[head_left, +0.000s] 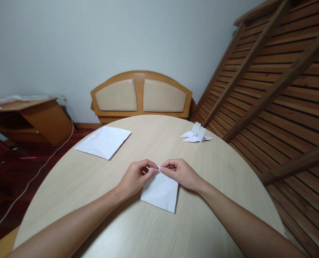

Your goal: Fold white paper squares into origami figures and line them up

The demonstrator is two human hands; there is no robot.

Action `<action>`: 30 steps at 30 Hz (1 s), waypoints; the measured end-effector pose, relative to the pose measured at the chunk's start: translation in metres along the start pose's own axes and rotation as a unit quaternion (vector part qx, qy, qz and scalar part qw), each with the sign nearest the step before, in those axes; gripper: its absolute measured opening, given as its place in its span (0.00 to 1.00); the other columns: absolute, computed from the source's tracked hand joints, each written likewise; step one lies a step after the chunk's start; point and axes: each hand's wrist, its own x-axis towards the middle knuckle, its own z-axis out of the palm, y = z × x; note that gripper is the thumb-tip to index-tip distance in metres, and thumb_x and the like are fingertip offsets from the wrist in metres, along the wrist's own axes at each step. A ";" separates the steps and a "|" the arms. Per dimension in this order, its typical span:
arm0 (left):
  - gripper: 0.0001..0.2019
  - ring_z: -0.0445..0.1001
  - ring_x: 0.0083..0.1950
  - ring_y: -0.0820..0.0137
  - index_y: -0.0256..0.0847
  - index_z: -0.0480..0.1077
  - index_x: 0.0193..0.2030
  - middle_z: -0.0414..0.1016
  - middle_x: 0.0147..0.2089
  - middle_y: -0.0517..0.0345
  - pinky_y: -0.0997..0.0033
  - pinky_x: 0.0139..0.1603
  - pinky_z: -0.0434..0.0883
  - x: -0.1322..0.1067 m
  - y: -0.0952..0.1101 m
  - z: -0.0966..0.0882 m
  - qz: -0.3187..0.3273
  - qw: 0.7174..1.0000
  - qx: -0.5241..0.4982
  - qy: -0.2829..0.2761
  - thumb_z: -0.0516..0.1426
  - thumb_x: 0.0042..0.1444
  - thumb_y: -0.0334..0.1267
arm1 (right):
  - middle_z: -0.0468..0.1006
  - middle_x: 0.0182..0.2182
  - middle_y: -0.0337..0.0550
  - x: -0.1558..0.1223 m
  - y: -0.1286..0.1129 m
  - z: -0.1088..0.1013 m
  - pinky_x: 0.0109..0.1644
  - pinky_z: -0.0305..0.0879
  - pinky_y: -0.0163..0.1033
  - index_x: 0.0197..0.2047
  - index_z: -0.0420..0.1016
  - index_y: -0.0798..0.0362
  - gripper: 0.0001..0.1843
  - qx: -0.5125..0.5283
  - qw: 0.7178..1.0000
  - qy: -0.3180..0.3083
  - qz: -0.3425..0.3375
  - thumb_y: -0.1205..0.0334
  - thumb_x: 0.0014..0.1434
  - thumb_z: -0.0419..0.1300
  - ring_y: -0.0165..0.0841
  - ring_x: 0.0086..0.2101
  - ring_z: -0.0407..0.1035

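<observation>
A folded white sheet of paper (160, 190) lies near the middle of the round table (202, 215). At its far edge, my left hand (139, 175) pinches the paper between thumb and fingers. My right hand (182, 173) pinches the same edge just beside it, so the fingertips of both hands almost meet. The near part of the paper points toward me and rests at a slight slant. Beneath my fingertips the exact fold is hidden.
A stack of white paper (104, 142) lies at the table's far left. Folded paper figures (197, 133) stand at the far right. Beyond are a headboard (141, 95), a leaning wooden slat frame (277, 82) and, at left, a desk (41, 118) with a white cable (45, 163).
</observation>
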 end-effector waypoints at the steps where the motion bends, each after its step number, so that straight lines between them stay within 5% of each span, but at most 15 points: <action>1: 0.12 0.68 0.28 0.73 0.38 0.77 0.42 0.76 0.30 0.58 0.74 0.29 0.63 0.000 0.001 0.001 -0.001 1.000 -0.011 0.004 0.60 0.59 0.44 | 0.83 0.33 0.47 0.000 0.000 0.001 0.38 0.66 0.39 0.37 0.83 0.57 0.19 0.000 1.000 -0.002 0.005 0.47 0.54 0.69 0.36 0.34 0.74; 4: 0.17 0.67 0.27 0.73 0.37 0.75 0.49 0.72 0.26 0.61 0.75 0.28 0.62 0.002 0.000 0.001 -0.037 0.997 -0.067 0.018 0.62 0.57 0.45 | 0.83 0.33 0.47 0.000 0.000 -0.001 0.37 0.66 0.38 0.37 0.83 0.57 0.19 -0.007 1.000 0.000 0.014 0.48 0.54 0.69 0.36 0.33 0.74; 10: 0.19 0.62 0.22 0.75 0.33 0.78 0.39 0.72 0.23 0.58 0.76 0.22 0.58 0.011 -0.005 -0.008 -0.137 0.983 -0.109 0.056 0.65 0.50 0.49 | 0.85 0.37 0.49 0.005 0.005 -0.015 0.41 0.67 0.41 0.40 0.84 0.57 0.18 0.003 0.999 0.033 0.013 0.50 0.54 0.69 0.37 0.36 0.76; 17: 0.20 0.70 0.24 0.71 0.33 0.79 0.41 0.77 0.26 0.54 0.73 0.24 0.66 0.017 -0.019 -0.011 -0.149 0.982 -0.107 0.052 0.63 0.53 0.51 | 0.84 0.35 0.48 0.007 0.010 -0.019 0.37 0.68 0.39 0.41 0.84 0.57 0.18 0.034 0.998 0.043 0.036 0.51 0.53 0.69 0.34 0.34 0.74; 21: 0.20 0.80 0.43 0.60 0.33 0.76 0.52 0.82 0.47 0.42 0.61 0.41 0.77 0.015 -0.020 -0.014 -0.076 0.994 -0.030 0.078 0.55 0.62 0.47 | 0.83 0.35 0.49 0.009 0.016 -0.021 0.37 0.70 0.40 0.42 0.83 0.58 0.19 0.036 0.996 0.072 0.041 0.51 0.54 0.68 0.34 0.34 0.75; 23: 0.20 0.73 0.61 0.57 0.37 0.72 0.60 0.73 0.62 0.42 0.55 0.58 0.72 0.011 -0.016 -0.016 0.016 0.994 0.063 0.088 0.53 0.65 0.44 | 0.84 0.37 0.50 0.011 0.019 -0.025 0.40 0.71 0.41 0.42 0.83 0.57 0.18 0.002 0.995 0.096 0.021 0.52 0.55 0.67 0.36 0.35 0.76; 26: 0.22 0.60 0.72 0.60 0.42 0.63 0.68 0.60 0.72 0.47 0.51 0.71 0.59 0.002 -0.012 -0.012 0.138 0.967 0.211 -0.030 0.48 0.69 0.41 | 0.84 0.38 0.49 0.012 0.023 -0.030 0.44 0.71 0.43 0.42 0.82 0.55 0.14 -0.085 0.989 0.118 -0.018 0.54 0.58 0.64 0.38 0.37 0.77; 30: 0.29 0.48 0.76 0.58 0.37 0.49 0.74 0.49 0.76 0.44 0.49 0.74 0.52 -0.005 -0.018 -0.001 0.139 0.927 0.320 -0.135 0.48 0.70 0.44 | 0.84 0.40 0.49 0.010 0.020 -0.031 0.48 0.71 0.47 0.44 0.82 0.54 0.12 -0.235 0.962 0.124 -0.066 0.57 0.62 0.61 0.40 0.41 0.76</action>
